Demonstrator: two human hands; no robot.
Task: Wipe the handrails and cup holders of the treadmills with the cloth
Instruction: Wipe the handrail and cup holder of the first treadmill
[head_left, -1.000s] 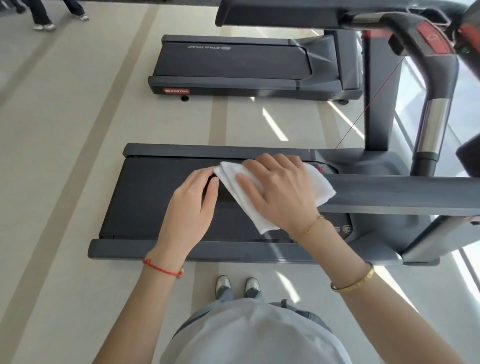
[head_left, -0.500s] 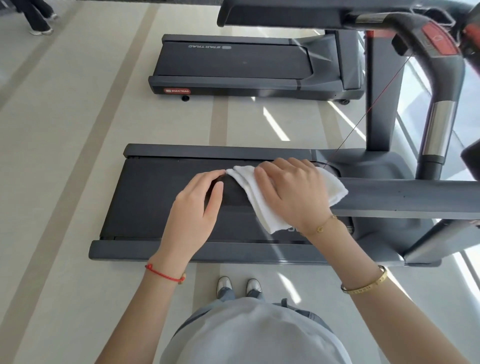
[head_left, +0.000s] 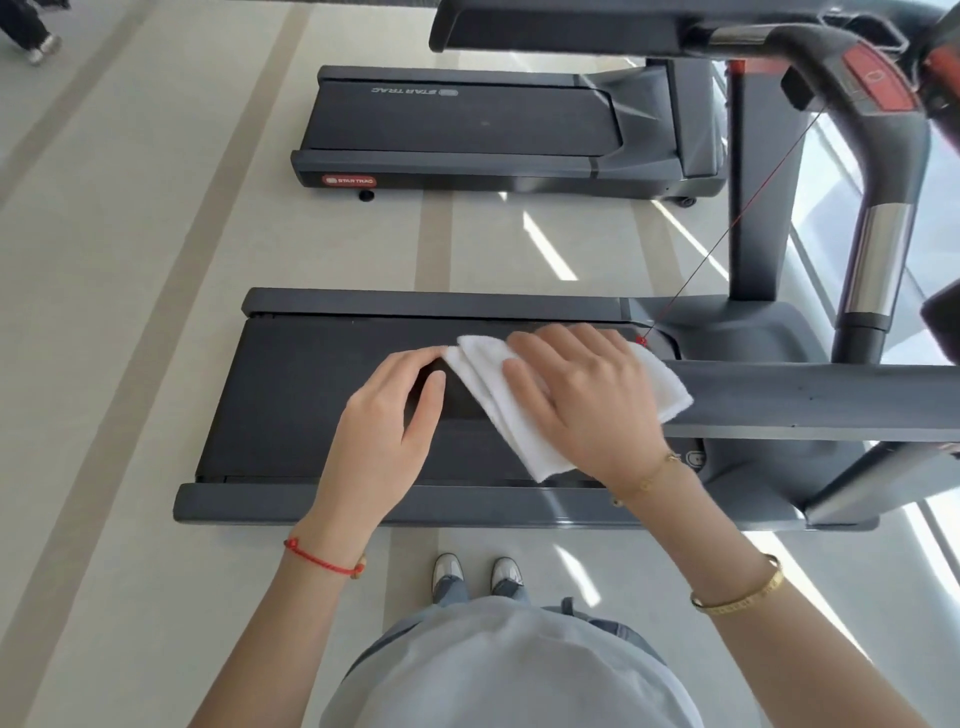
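- The cloth (head_left: 524, 410), white and folded, lies draped over the near handrail (head_left: 810, 397). It has slid along the rail toward the console end since a second ago, so the wipe looks to be under way on this rail.
- The right hand (head_left: 582, 400) lies on top of the cloth, fingers spread and bent down over it, pressing it to the rail; it has travelled with the cloth.
- The left hand (head_left: 384, 426) rests at the rail's free end, fingers loosely curved over it, fingertips touching the cloth's corner. Whether it grips the rail I cannot tell.
- Cloth: soft terry, thick at the folds, corners hanging off either side of the rail.
- Handrail: flat-topped grey bar, matt and hard.
- Beyond it, a curved grip (head_left: 878, 260) with a shiny metal sleeve; no cup holders can be made out.
- Below, the belt (head_left: 311, 395) is dark and dull.
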